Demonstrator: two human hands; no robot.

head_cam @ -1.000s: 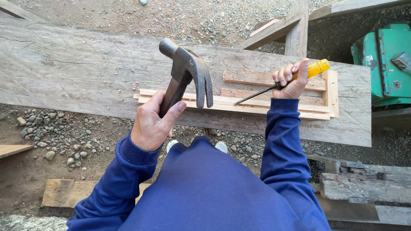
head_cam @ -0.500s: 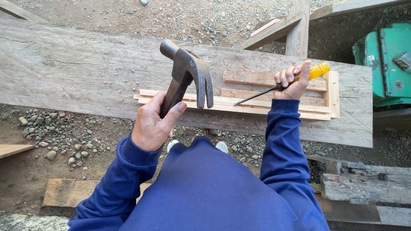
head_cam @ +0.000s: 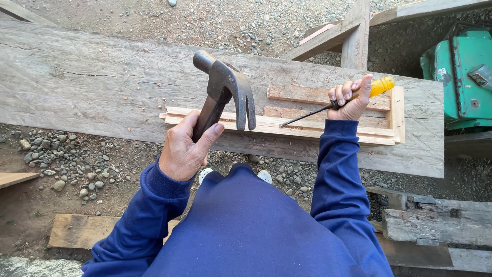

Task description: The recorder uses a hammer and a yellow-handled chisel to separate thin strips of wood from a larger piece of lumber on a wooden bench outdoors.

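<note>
The left hand (head_cam: 184, 149) sits low and left of centre, its fingers wrapped tight around the handle of a claw hammer (head_cam: 225, 87), whose head is raised above the wide grey plank (head_cam: 102, 87) serving as the counter. At right of centre the right hand (head_cam: 351, 100) grips a yellow-handled screwdriver (head_cam: 328, 106), fingers curled shut around the handle, with the thin shaft slanting down-left so its tip rests on the stack of thin wooden slats (head_cam: 333, 128) lying on the plank.

The hammer hangs well left of the screwdriver's yellow end; a swing from there could, I judge, glance off the small handle and strike the knuckles, or kick the tip sideways so it skids along the slat.

Against the frame half a second ago, almost nothing differs: hammer, screwdriver and slats sit where they were.
</note>
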